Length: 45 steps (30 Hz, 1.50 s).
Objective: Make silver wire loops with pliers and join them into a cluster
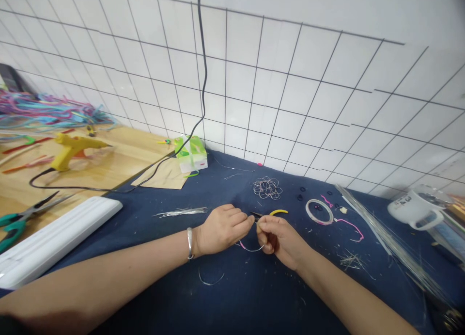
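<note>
Curved wire (250,250), bowed toward the body between left hand (227,231) and right hand (278,237).
Its right side is pinched by the right hand; the left hand is curled, its grip hidden.

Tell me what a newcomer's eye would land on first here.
Probably the yellow glue gun on the wooden surface at picture left. Next, the left hand and right hand, close together near the middle above the dark blue surface, a curved wire showing below them. A white mug sits far right.

The wall (240,73) looks glossy; cloth (250,298) matt; wire (252,250) metallic.
</note>
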Tool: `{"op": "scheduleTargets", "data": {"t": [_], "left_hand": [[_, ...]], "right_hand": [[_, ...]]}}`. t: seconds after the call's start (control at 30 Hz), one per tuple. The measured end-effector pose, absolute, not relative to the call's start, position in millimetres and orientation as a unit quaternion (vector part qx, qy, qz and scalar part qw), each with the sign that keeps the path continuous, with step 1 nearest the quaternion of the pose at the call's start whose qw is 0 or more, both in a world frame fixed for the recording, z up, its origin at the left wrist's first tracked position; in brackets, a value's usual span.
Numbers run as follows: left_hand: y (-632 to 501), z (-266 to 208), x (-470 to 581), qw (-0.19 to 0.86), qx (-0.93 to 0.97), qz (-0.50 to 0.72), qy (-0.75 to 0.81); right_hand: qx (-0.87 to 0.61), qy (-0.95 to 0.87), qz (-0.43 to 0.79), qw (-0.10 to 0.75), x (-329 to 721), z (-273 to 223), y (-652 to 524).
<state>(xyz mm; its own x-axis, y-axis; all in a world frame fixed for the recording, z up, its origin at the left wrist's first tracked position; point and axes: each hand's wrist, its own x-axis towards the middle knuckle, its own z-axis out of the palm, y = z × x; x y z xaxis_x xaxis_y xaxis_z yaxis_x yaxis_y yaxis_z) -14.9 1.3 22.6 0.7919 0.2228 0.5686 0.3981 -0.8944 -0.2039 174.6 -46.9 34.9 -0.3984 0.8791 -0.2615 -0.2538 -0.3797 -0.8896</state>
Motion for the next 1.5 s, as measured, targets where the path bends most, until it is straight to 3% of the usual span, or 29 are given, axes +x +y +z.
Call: {"op": "scheduleTargets", "data": {"t": [1.5], "left_hand": [[3.4, 21.7, -15.8, 0.177, -0.919, -0.327, -0.132]], "right_hand": [[-0.323, -0.354, 0.793, 0.377, 173.2, 29.1, -48.3]]}}
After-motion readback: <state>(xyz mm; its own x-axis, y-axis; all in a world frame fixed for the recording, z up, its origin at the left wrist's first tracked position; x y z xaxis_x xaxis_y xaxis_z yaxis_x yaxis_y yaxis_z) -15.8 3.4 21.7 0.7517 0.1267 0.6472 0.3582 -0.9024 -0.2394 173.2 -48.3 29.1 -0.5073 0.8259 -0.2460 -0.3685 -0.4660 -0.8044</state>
